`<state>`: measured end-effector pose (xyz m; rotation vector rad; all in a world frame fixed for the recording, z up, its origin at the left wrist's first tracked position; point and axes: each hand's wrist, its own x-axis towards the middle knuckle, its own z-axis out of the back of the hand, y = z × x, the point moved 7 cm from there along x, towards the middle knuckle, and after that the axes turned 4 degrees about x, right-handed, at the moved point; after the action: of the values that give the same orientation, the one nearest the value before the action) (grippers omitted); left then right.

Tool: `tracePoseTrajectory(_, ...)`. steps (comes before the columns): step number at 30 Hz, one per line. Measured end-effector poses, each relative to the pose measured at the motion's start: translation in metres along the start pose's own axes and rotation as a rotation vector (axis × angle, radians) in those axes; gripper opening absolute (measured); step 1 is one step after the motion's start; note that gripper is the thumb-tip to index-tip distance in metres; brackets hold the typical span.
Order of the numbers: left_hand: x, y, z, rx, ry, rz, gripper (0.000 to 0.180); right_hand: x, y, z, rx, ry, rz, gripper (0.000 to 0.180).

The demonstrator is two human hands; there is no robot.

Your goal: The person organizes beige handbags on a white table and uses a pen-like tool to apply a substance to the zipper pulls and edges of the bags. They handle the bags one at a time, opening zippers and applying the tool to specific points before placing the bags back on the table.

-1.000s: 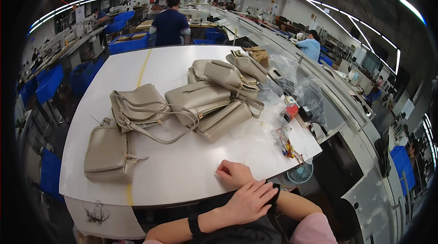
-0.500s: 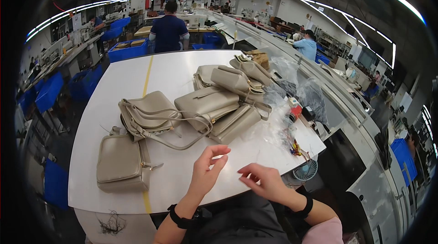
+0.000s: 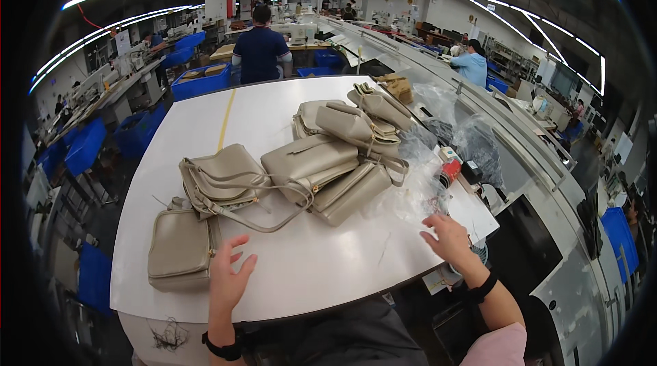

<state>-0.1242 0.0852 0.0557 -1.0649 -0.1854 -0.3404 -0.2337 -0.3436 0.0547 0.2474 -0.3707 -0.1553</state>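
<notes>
My left hand (image 3: 230, 275) is over the near left of the white table (image 3: 342, 260), fingers apart and nothing in them. It is beside the right side of a boxy taupe handbag (image 3: 179, 246) lying flat; whether it touches the bag I cannot tell. Over the table's right edge my right hand (image 3: 450, 239) is open, fingers bent and apart, close to crumpled clear plastic (image 3: 410, 198). A second taupe handbag (image 3: 229, 171) with long looped straps lies behind the first. Several more taupe handbags (image 3: 308, 157) are heaped at the middle and back.
A red roll (image 3: 449, 173) and a black box (image 3: 471, 171) sit at the right edge, before dark plastic wrap (image 3: 479, 150). A metal rail (image 3: 520, 133) runs along the right. Blue bins (image 3: 200, 82) and a person in dark blue (image 3: 261, 51) are beyond the table.
My hands have moved apart: the left went left toward the nearest handbag, the right went right to the table edge, covering the small colourful items there. The view has shifted slightly.
</notes>
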Motion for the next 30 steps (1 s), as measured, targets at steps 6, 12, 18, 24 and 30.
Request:
tracePoseTrajectory(6, -0.025, 0.028, 0.051, 0.273, -0.237, 0.074, 0.037, 0.008, -0.118, 0.005, -0.111, -0.004, -0.255, 0.028)
tracePoseTrajectory(12, -0.025, 0.039, 0.041, 0.633, -0.234, -0.017, 0.039, 0.019, -0.178, -0.018, -0.106, -0.005, -0.299, 0.030)
tracePoseTrajectory(18, -0.039, 0.055, 0.035, 0.967, -0.227, 0.015, 0.040, 0.035, -0.174, -0.035, -0.111, 0.090, -0.251, 0.030)
tracePoseTrajectory(24, -0.036, 0.052, 0.030, 1.033, -0.218, -0.022, 0.043, 0.034, -0.175, -0.036, -0.062, 0.119, -0.261, 0.026)
tracePoseTrajectory(30, -0.036, 0.053, 0.029, 1.064, -0.196, 0.031, 0.044, 0.029, -0.177, -0.027, -0.074, 0.165, -0.347, 0.025)
